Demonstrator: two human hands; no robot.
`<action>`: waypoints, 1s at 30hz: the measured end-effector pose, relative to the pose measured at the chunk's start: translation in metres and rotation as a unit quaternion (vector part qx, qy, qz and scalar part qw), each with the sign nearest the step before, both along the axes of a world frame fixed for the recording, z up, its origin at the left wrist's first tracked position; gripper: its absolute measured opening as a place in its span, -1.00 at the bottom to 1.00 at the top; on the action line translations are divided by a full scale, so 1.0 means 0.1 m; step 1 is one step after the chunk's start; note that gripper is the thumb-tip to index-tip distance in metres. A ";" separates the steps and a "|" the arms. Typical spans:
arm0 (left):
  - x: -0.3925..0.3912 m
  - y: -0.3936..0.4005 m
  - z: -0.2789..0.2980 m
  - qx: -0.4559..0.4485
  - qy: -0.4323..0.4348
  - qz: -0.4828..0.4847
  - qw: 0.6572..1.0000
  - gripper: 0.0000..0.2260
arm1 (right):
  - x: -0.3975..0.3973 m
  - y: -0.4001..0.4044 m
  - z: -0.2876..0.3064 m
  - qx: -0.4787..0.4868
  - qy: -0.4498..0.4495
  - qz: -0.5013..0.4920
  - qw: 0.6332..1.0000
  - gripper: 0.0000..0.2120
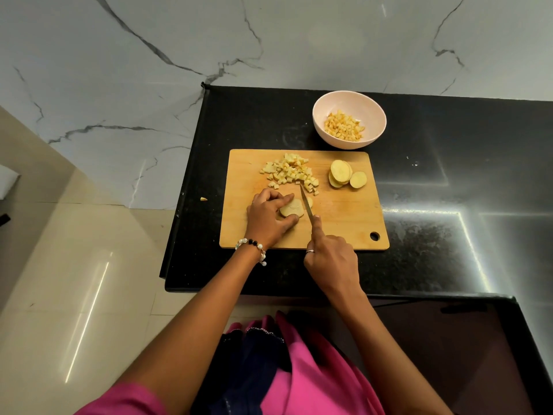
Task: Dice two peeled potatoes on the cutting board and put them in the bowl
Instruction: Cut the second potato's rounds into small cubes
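Mid-dice on the cutting board, on the black surface. Left hand, grip curled over and pinching a stack of potato slices near the board's middle; right hand, grip wrapped round the handle of the knife, forefinger along the spine, blade resting against the stack's right side.

Best done by keeping left fingertips tucked back from the blade, holding the stack square, cutting even strips, then turning and crosscutting.

Counted: one board, one knife, one bowl beyond the board, already holding diced potato; one loose heap of dice on the board; at least three uncut slices at the right; one stray piece off the board's left edge.
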State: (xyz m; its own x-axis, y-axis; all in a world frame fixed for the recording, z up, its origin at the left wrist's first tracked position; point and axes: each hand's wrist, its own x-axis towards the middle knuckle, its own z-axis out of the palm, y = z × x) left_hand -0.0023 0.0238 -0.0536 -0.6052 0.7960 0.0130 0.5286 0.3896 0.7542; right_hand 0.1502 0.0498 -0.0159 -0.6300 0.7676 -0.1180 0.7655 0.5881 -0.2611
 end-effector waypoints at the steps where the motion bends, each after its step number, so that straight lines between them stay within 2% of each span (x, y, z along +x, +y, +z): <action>1: 0.00 0.00 0.00 0.001 0.000 0.002 1.000 -0.57 | 0.00 -0.03 0.00 -0.004 0.005 0.002 1.000 -0.43; 15: 0.01 0.05 -0.04 -0.001 0.012 0.007 1.000 -0.62 | -0.11 -0.04 -0.14 0.021 -0.023 0.050 0.998 -0.41; 19: 0.01 0.04 -0.05 0.006 0.013 0.011 1.000 -0.62 | 0.10 -0.19 -0.19 0.049 -0.049 0.054 0.996 -0.32; 21: 0.01 0.04 -0.05 0.007 0.016 0.007 1.000 -0.61 | 0.17 -0.22 -0.23 0.062 -0.029 0.040 0.997 -0.33; 24: 0.01 0.03 -0.02 0.006 0.013 0.004 1.000 -0.61 | 0.12 -0.08 -0.13 0.012 -0.011 0.030 0.999 -0.40; 30: -0.01 -0.01 -0.03 0.025 0.018 0.001 1.000 -0.54 | 0.05 0.05 -0.06 0.022 0.013 0.011 1.000 -0.43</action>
